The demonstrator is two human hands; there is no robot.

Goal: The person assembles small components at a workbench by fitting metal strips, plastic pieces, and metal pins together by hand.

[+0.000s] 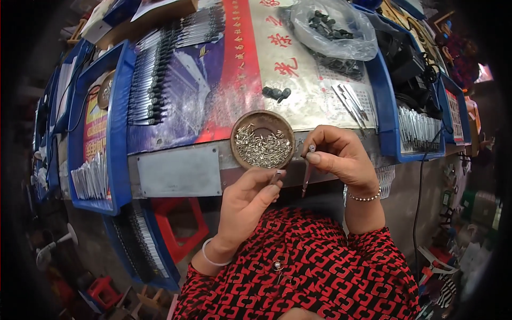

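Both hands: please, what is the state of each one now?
Left hand: closed, pinching a tiny piece, too small to identify.
Right hand: closed, holding a slim rod by its upper end.

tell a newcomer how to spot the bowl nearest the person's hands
Find the worktop edge in front of the person. Just beyond the left hand sits a brown bowl. Unlike the rectangular blue trays at either side, it is round and holds tiny silvery pieces.
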